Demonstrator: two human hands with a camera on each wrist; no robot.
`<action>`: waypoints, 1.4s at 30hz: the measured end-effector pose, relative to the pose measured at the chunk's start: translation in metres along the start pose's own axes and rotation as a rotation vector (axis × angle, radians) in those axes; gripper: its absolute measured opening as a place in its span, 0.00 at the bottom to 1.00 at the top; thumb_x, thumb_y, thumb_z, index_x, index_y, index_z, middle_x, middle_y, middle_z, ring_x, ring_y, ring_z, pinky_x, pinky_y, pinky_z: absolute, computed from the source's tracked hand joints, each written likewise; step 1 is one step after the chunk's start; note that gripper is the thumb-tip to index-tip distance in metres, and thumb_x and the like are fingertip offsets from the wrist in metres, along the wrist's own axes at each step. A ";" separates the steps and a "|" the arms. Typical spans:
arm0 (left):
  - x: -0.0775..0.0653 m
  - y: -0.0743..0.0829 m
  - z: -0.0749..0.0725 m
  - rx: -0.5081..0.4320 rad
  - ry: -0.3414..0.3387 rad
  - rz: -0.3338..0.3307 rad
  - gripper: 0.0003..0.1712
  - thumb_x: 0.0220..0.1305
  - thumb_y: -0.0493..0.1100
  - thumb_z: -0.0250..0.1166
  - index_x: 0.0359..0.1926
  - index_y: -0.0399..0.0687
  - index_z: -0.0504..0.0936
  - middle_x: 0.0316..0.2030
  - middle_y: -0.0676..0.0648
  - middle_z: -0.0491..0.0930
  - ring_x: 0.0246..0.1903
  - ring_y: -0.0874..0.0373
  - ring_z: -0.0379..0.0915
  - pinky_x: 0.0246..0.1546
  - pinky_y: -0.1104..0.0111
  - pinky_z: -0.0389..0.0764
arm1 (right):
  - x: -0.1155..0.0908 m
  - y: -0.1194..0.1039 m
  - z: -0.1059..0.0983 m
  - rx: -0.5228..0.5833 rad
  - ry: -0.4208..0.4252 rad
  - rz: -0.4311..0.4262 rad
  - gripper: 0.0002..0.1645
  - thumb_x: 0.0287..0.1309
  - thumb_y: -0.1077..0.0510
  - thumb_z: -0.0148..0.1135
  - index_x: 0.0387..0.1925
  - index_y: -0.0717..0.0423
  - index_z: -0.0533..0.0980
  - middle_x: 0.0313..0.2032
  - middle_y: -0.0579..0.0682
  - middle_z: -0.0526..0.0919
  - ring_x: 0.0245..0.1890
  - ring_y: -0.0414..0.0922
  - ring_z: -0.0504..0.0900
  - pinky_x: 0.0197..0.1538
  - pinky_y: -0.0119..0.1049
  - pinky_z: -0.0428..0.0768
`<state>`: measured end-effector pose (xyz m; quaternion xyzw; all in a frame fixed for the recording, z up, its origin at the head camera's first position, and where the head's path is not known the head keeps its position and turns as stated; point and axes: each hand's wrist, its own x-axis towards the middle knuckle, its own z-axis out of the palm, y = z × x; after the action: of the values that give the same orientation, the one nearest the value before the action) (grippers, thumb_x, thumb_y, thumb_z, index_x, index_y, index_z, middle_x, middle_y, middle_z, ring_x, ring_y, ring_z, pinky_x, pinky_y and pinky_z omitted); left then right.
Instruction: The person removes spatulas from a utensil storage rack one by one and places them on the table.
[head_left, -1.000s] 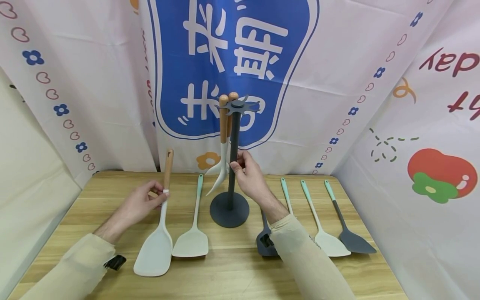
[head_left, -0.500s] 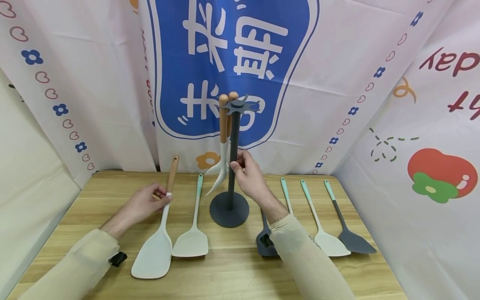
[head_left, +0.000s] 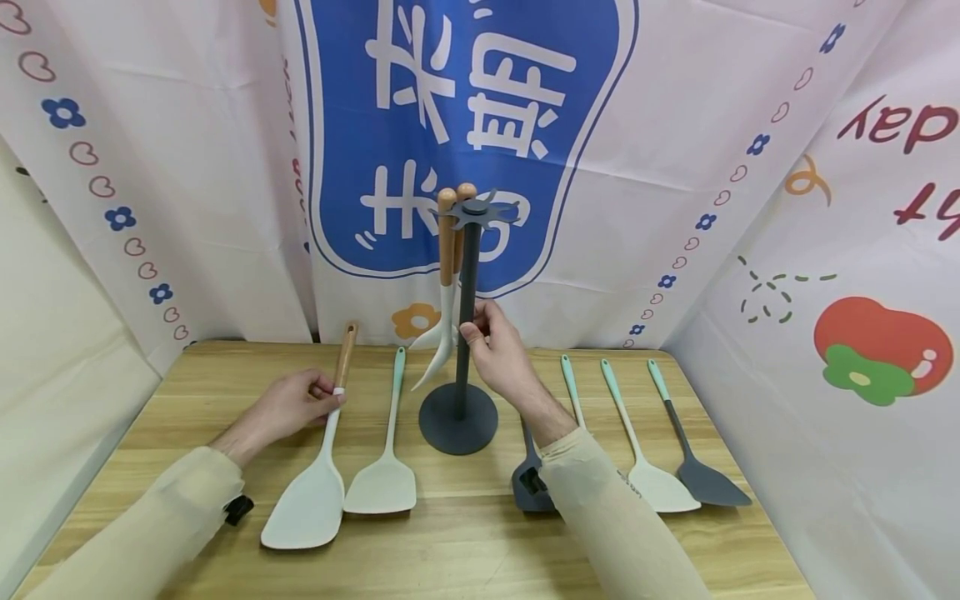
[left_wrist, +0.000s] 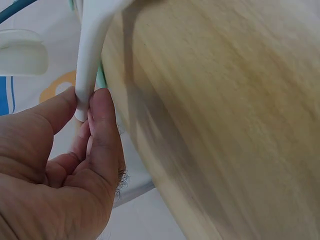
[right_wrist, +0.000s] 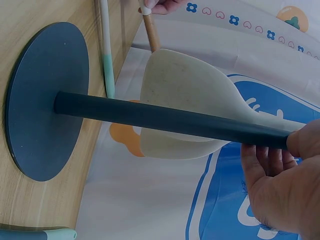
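Note:
My left hand (head_left: 288, 407) pinches a white spatula (head_left: 306, 507) between thumb and fingers, at the neck just below its wooden handle. The blade is low over the table's left side; whether it touches the wood I cannot tell. In the left wrist view the thumb and fingers (left_wrist: 103, 117) hold the white shaft (left_wrist: 90, 60). My right hand (head_left: 497, 346) grips the pole of a dark grey utensil stand (head_left: 459, 423), which stands upright. Two wooden-handled white utensils (head_left: 447, 250) hang on the left of its hooked top; in the right wrist view their broad blades (right_wrist: 185, 90) show behind the pole.
A mint-handled white spatula (head_left: 382, 485) lies left of the stand. To the right lie a dark spatula (head_left: 527, 483) partly under my right forearm, a white one (head_left: 663, 487) and another dark one (head_left: 712, 483). Another mint handle (head_left: 570, 377) shows there. Printed cloth (head_left: 600, 250) hangs behind.
My left hand has moved slightly right and down, and the spatula's handle end has dropped and swung right with it. The right hand, the stand and the other utensils have stayed put.

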<state>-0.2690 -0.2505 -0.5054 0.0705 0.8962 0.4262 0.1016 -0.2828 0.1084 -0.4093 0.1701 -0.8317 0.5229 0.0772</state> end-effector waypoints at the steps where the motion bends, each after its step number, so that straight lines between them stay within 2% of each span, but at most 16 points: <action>1: 0.001 -0.001 0.000 -0.004 -0.008 -0.005 0.16 0.85 0.40 0.71 0.57 0.26 0.83 0.47 0.36 0.88 0.43 0.53 0.91 0.43 0.65 0.99 | 0.000 0.000 0.000 0.001 0.001 0.002 0.13 0.91 0.61 0.59 0.66 0.63 0.77 0.51 0.62 0.86 0.50 0.51 0.84 0.54 0.42 0.87; 8: 0.007 -0.004 0.000 -0.006 -0.053 -0.025 0.17 0.85 0.37 0.71 0.59 0.23 0.84 0.46 0.36 0.88 0.42 0.55 0.90 0.42 0.68 0.98 | 0.000 0.001 0.000 0.009 0.000 0.010 0.13 0.91 0.60 0.59 0.66 0.62 0.77 0.52 0.62 0.86 0.50 0.52 0.83 0.55 0.43 0.87; 18: 0.008 -0.009 0.000 0.055 -0.063 -0.025 0.14 0.84 0.38 0.72 0.55 0.25 0.86 0.44 0.36 0.89 0.40 0.55 0.90 0.40 0.68 0.97 | 0.000 0.001 0.000 0.010 -0.003 0.013 0.14 0.91 0.60 0.59 0.66 0.64 0.77 0.51 0.62 0.85 0.50 0.52 0.83 0.55 0.44 0.87; 25: 0.009 -0.010 -0.004 0.069 -0.073 -0.015 0.16 0.84 0.37 0.72 0.58 0.24 0.85 0.46 0.35 0.90 0.42 0.54 0.91 0.39 0.68 0.95 | 0.000 0.001 0.000 0.008 0.002 0.005 0.13 0.91 0.60 0.59 0.66 0.63 0.77 0.51 0.61 0.84 0.50 0.52 0.83 0.54 0.43 0.88; 29: 0.007 -0.004 -0.010 0.140 -0.041 0.034 0.19 0.82 0.41 0.72 0.60 0.27 0.86 0.48 0.35 0.90 0.46 0.49 0.89 0.42 0.66 0.89 | 0.000 0.001 0.000 0.008 0.001 0.003 0.14 0.91 0.60 0.59 0.66 0.63 0.77 0.51 0.62 0.85 0.50 0.52 0.83 0.54 0.42 0.88; 33: 0.005 0.006 -0.015 0.188 -0.007 0.081 0.20 0.82 0.43 0.72 0.61 0.29 0.87 0.50 0.34 0.91 0.50 0.44 0.90 0.47 0.61 0.89 | 0.000 0.000 0.000 0.007 0.000 0.000 0.13 0.91 0.60 0.59 0.65 0.63 0.77 0.51 0.62 0.86 0.50 0.52 0.84 0.54 0.42 0.87; 38: 0.003 0.022 -0.019 0.187 0.007 0.098 0.19 0.84 0.43 0.70 0.62 0.30 0.87 0.53 0.33 0.91 0.52 0.42 0.91 0.50 0.59 0.90 | 0.000 0.001 -0.001 0.008 0.001 -0.001 0.13 0.91 0.61 0.59 0.65 0.63 0.78 0.51 0.62 0.86 0.50 0.52 0.84 0.54 0.42 0.88; 42: 0.000 0.035 -0.021 0.169 0.024 0.136 0.17 0.86 0.43 0.70 0.61 0.32 0.87 0.53 0.34 0.92 0.53 0.42 0.92 0.52 0.56 0.92 | 0.000 0.002 0.000 0.009 0.000 0.000 0.12 0.91 0.60 0.59 0.65 0.63 0.77 0.51 0.62 0.87 0.50 0.52 0.85 0.55 0.42 0.88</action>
<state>-0.2730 -0.2443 -0.4649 0.1345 0.9231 0.3560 0.0552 -0.2835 0.1092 -0.4105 0.1703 -0.8295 0.5264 0.0763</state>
